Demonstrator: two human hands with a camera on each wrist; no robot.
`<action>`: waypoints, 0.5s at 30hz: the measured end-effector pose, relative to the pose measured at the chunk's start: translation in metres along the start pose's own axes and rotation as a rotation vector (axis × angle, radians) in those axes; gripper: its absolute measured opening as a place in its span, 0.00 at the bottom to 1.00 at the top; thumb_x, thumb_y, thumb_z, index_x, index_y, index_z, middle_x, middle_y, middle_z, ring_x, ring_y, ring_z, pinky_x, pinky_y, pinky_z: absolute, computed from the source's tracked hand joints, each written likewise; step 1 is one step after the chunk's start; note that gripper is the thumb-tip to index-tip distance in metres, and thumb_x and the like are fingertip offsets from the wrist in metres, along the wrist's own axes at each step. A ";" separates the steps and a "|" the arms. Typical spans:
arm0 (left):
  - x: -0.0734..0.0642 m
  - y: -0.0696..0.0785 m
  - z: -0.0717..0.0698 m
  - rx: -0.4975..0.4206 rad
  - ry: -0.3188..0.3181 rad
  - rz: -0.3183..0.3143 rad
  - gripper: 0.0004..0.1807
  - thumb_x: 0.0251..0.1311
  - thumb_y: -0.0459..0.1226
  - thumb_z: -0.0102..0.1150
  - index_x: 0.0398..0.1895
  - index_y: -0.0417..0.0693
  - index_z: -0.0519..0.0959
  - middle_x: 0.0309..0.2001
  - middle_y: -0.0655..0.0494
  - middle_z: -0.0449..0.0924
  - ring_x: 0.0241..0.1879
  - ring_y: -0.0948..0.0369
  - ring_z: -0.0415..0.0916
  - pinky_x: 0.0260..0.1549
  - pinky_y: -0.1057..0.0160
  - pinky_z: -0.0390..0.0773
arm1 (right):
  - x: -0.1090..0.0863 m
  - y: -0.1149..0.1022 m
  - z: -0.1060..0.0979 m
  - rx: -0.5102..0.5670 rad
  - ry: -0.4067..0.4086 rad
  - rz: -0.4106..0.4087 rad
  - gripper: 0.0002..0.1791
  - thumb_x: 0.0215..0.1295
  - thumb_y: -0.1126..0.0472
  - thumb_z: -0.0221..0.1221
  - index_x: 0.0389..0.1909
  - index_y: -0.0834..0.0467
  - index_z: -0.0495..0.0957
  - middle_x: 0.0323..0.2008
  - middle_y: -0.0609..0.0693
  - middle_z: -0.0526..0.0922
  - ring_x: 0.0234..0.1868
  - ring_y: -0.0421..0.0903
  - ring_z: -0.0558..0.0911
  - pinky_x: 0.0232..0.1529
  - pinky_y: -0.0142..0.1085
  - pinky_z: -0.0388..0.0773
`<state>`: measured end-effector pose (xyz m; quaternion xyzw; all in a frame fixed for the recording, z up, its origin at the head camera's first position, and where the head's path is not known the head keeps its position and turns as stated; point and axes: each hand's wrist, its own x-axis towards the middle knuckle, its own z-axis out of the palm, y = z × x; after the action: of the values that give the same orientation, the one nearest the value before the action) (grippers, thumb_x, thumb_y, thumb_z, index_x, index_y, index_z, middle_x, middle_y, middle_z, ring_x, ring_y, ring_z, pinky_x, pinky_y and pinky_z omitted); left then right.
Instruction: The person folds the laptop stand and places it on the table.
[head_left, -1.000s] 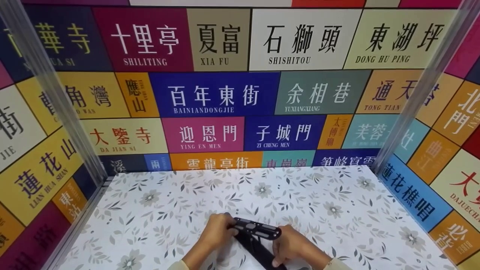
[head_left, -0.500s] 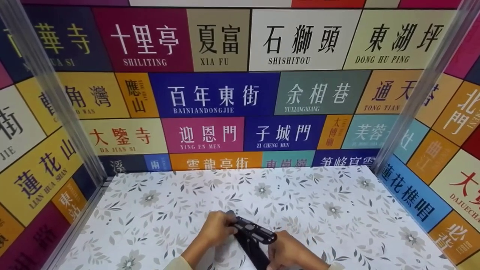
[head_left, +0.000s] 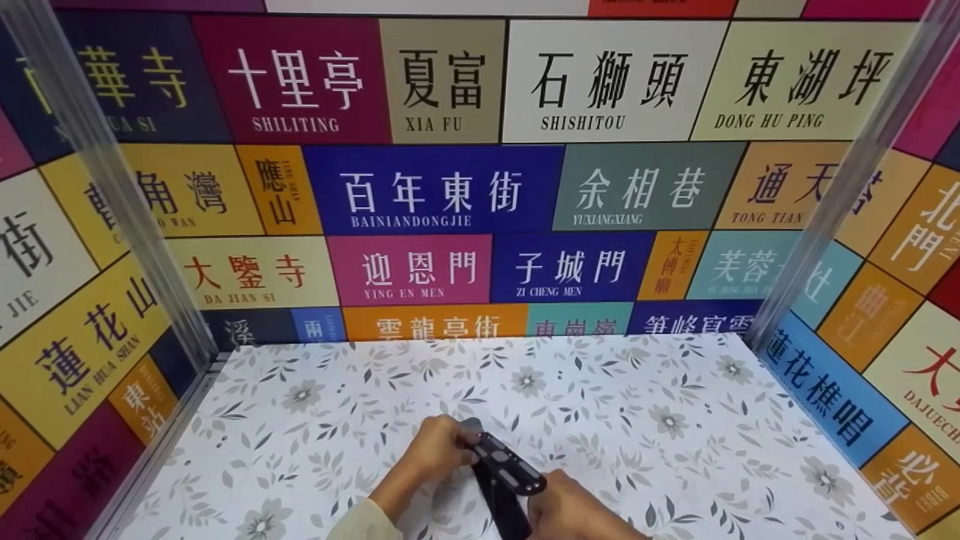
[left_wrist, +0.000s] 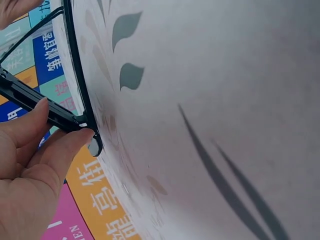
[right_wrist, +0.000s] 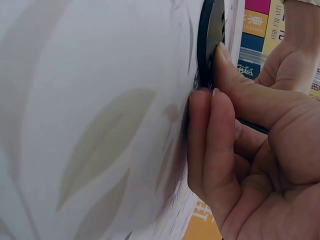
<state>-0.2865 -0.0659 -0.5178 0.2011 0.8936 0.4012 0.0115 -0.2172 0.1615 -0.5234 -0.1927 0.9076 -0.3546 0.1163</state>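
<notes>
A black folding stand (head_left: 510, 466) with grey pads along its upper arm stands partly unfolded, low over the table. Its two arms spread from the far end. My left hand (head_left: 433, 451) pinches that hinged end between thumb and fingers, as the left wrist view shows on the stand (left_wrist: 55, 111); a thin strut (left_wrist: 31, 34) runs between the arms there. With thumb and fingertips, my right hand (head_left: 566, 510) grips the near end of the lower arm, close against the tabletop. The right wrist view shows the thumb (right_wrist: 227, 62) pressed on that flat black arm (right_wrist: 206, 40).
A white table cover (head_left: 315, 450) printed with grey flowers and leaves lies under both hands. Panels with colourful lettered blocks (head_left: 427, 187) stand at the back and both sides. Clear corner posts (head_left: 832, 187) rise at the rear.
The stand has turned to point more toward me, its near end moving left along with my right hand. My left hand has shifted slightly away from me and keeps its pinch.
</notes>
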 end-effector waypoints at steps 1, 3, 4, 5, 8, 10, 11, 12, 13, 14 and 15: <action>0.000 0.000 0.000 0.000 0.001 0.003 0.11 0.41 0.28 0.68 0.31 0.47 0.86 0.27 0.59 0.85 0.24 0.70 0.76 0.27 0.72 0.76 | 0.000 0.000 0.000 -0.002 -0.002 0.002 0.11 0.29 0.65 0.66 0.20 0.51 0.79 0.14 0.42 0.78 0.14 0.40 0.74 0.13 0.36 0.71; 0.001 -0.001 0.001 0.007 0.007 0.015 0.11 0.41 0.28 0.68 0.31 0.47 0.86 0.27 0.59 0.85 0.24 0.70 0.77 0.28 0.72 0.76 | 0.000 -0.001 0.002 0.011 -0.010 0.005 0.12 0.28 0.63 0.69 0.20 0.52 0.79 0.13 0.42 0.77 0.13 0.40 0.73 0.12 0.37 0.70; 0.001 -0.001 0.001 0.012 0.011 0.023 0.11 0.41 0.29 0.68 0.31 0.47 0.86 0.27 0.59 0.85 0.25 0.70 0.77 0.29 0.72 0.76 | 0.001 -0.001 0.003 0.021 -0.016 0.012 0.12 0.27 0.62 0.70 0.19 0.52 0.79 0.12 0.42 0.77 0.12 0.40 0.73 0.11 0.38 0.70; 0.002 -0.002 0.001 0.015 0.014 0.026 0.11 0.41 0.29 0.68 0.31 0.47 0.86 0.27 0.59 0.85 0.25 0.70 0.77 0.29 0.71 0.76 | 0.001 -0.001 0.004 0.045 -0.022 0.022 0.12 0.27 0.61 0.70 0.19 0.53 0.80 0.12 0.42 0.78 0.12 0.41 0.74 0.11 0.38 0.70; 0.004 -0.004 0.003 0.013 0.015 0.021 0.11 0.41 0.29 0.68 0.32 0.46 0.86 0.29 0.59 0.86 0.29 0.69 0.79 0.32 0.71 0.76 | 0.001 -0.002 0.005 0.088 -0.030 0.042 0.11 0.26 0.61 0.70 0.18 0.54 0.81 0.11 0.43 0.78 0.13 0.42 0.74 0.11 0.40 0.71; 0.005 -0.004 0.004 -0.002 0.008 0.010 0.12 0.41 0.28 0.67 0.33 0.46 0.86 0.30 0.59 0.86 0.31 0.67 0.80 0.33 0.70 0.77 | 0.000 -0.003 0.006 0.114 -0.037 0.055 0.12 0.26 0.60 0.71 0.18 0.54 0.81 0.13 0.44 0.79 0.14 0.43 0.75 0.13 0.40 0.72; 0.006 -0.004 0.004 -0.012 0.004 0.002 0.12 0.41 0.28 0.67 0.33 0.46 0.86 0.30 0.59 0.86 0.31 0.67 0.80 0.33 0.70 0.77 | 0.000 -0.003 0.005 0.123 -0.038 0.050 0.12 0.26 0.61 0.71 0.19 0.54 0.81 0.13 0.45 0.80 0.14 0.43 0.76 0.13 0.40 0.72; 0.007 -0.004 0.005 -0.023 0.000 -0.005 0.12 0.41 0.28 0.67 0.33 0.46 0.86 0.30 0.59 0.86 0.31 0.68 0.80 0.33 0.70 0.77 | 0.000 -0.004 0.005 0.122 -0.037 0.044 0.12 0.26 0.61 0.70 0.19 0.54 0.81 0.14 0.45 0.80 0.15 0.42 0.76 0.14 0.39 0.73; 0.007 -0.004 0.005 -0.031 0.000 -0.003 0.12 0.41 0.27 0.67 0.33 0.46 0.86 0.30 0.59 0.86 0.30 0.67 0.79 0.32 0.70 0.77 | 0.000 -0.004 0.005 0.129 -0.039 0.036 0.12 0.26 0.61 0.71 0.19 0.55 0.81 0.15 0.45 0.80 0.16 0.42 0.76 0.15 0.39 0.73; 0.008 -0.003 0.006 -0.037 0.001 -0.001 0.12 0.41 0.27 0.66 0.33 0.46 0.86 0.29 0.58 0.86 0.29 0.68 0.79 0.32 0.70 0.77 | 0.000 -0.005 0.005 0.140 -0.043 0.034 0.13 0.26 0.60 0.71 0.20 0.55 0.81 0.15 0.46 0.81 0.16 0.42 0.77 0.16 0.38 0.73; 0.008 -0.003 0.006 -0.040 0.003 0.001 0.12 0.41 0.27 0.66 0.32 0.46 0.86 0.29 0.58 0.86 0.28 0.68 0.79 0.31 0.70 0.77 | 0.000 -0.006 0.006 0.149 -0.046 0.027 0.13 0.26 0.60 0.72 0.21 0.55 0.82 0.16 0.46 0.81 0.17 0.42 0.77 0.17 0.38 0.74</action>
<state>-0.2937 -0.0602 -0.5229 0.2008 0.8853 0.4193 0.0142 -0.2137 0.1543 -0.5236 -0.1793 0.8782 -0.4151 0.1560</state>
